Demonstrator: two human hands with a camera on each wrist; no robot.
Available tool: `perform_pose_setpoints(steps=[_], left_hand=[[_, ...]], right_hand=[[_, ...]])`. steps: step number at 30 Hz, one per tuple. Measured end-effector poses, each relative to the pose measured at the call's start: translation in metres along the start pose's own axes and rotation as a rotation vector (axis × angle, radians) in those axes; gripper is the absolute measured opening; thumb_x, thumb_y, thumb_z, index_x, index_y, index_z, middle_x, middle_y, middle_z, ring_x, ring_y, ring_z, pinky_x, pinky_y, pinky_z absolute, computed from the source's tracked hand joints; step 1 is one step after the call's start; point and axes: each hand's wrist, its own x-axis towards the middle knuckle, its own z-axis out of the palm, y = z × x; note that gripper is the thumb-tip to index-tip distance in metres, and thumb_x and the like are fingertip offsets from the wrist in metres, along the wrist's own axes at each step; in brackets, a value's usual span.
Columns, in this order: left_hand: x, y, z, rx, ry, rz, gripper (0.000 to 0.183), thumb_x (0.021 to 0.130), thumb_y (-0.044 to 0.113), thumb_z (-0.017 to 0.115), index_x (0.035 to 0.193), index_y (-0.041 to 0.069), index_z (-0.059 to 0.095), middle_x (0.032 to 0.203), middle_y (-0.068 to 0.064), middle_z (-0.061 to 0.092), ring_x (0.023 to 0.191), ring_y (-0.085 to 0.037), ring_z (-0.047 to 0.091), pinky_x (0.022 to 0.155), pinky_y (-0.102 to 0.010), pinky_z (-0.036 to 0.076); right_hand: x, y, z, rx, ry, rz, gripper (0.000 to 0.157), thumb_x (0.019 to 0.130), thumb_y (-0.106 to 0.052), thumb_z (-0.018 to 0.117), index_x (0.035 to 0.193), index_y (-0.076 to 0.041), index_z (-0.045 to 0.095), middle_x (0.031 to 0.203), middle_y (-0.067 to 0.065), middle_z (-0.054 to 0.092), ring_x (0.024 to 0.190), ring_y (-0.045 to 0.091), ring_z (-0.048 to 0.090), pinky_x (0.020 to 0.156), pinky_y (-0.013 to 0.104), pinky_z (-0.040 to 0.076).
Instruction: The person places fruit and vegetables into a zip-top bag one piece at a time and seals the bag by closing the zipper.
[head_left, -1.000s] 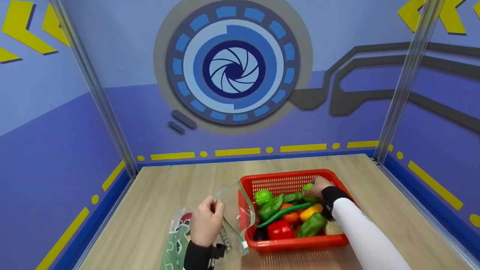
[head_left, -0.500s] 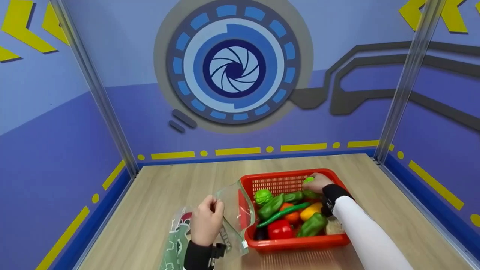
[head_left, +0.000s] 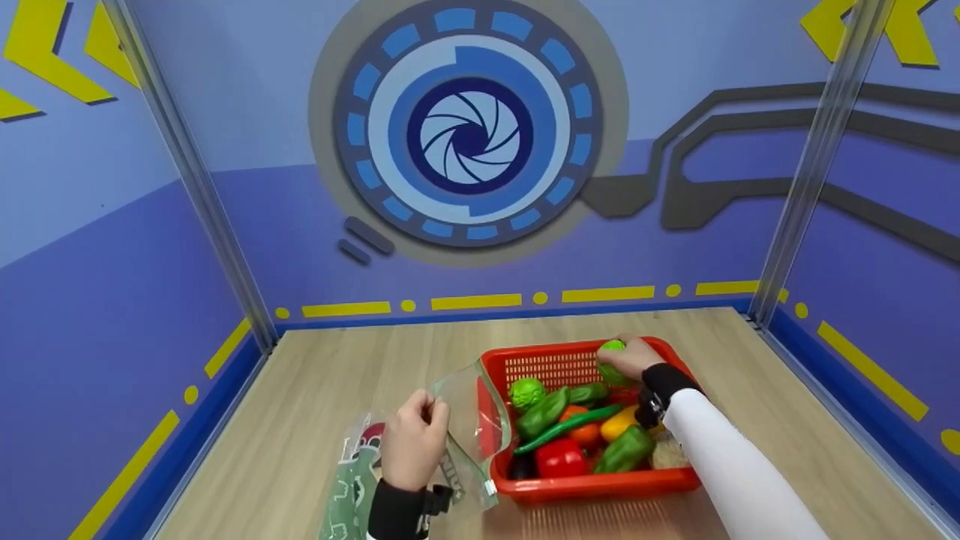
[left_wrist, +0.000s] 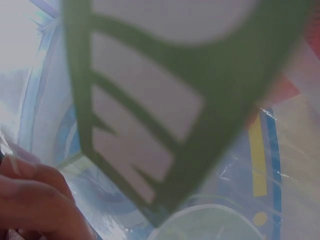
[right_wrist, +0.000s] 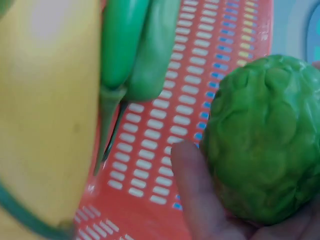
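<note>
My right hand (head_left: 637, 358) grips a knobbly green custard apple (right_wrist: 265, 145) over the back right of the red basket (head_left: 592, 489). In the right wrist view, one finger (right_wrist: 192, 195) lies along its side. With curled fingers and thumb, my left hand (head_left: 414, 442) pinches the edge of a clear slider bag (head_left: 469, 420) printed in green. The bag's mouth gapes towards the basket, its white slider (head_left: 490, 487) at the near corner. Blurred green print (left_wrist: 225, 85) fills much of the left wrist view.
In the basket lie a second custard apple (head_left: 527, 393), a red bell pepper (head_left: 560, 458), a long green chili (head_left: 566, 429), green peppers (head_left: 625, 450) and a yellow piece (head_left: 621, 422). Another green-printed plastic bag (head_left: 349, 487) lies left of my left hand. Walls enclose the wooden table (head_left: 330, 375).
My right hand has lifted the custard apple up from the other vegetables and slightly left. The left hand and the bag stay in place.
</note>
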Motion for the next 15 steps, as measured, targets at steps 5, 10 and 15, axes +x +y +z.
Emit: perform_pose_setpoints(steps=[5,10,15], left_hand=[[0.0,-0.001,0.002,0.001,0.002,0.007,0.026,0.095,0.01,0.059,0.071,0.012,0.048,0.061,0.006,0.037,0.054,-0.01,0.04,0.051,-0.023,0.031],[0.001,-0.003,0.004,0.032,0.033,0.053,0.028,0.093,0.007,0.059,0.069,0.012,0.046,0.06,0.006,0.034,0.053,-0.009,0.036,0.052,-0.022,0.028],[0.0,-0.003,0.004,0.039,0.036,0.052,0.027,0.093,0.007,0.059,0.07,0.012,0.047,0.061,0.006,0.035,0.054,-0.009,0.037,0.053,-0.022,0.029]], right_hand=[[-0.003,-0.012,0.006,0.065,0.002,-0.029,0.06,0.095,-0.035,0.06,0.141,0.001,0.046,0.118,0.021,0.059,0.095,0.024,0.06,0.078,0.037,0.056],[-0.007,-0.034,0.013,0.112,-0.016,-0.084,0.062,0.095,-0.031,0.06,0.144,0.003,0.043,0.125,0.026,0.057,0.1,0.026,0.062,0.085,0.043,0.06],[-0.013,-0.06,0.026,0.168,-0.057,-0.153,0.054,0.094,-0.027,0.062,0.137,0.001,0.047,0.122,0.024,0.057,0.097,0.025,0.063,0.081,0.039,0.062]])
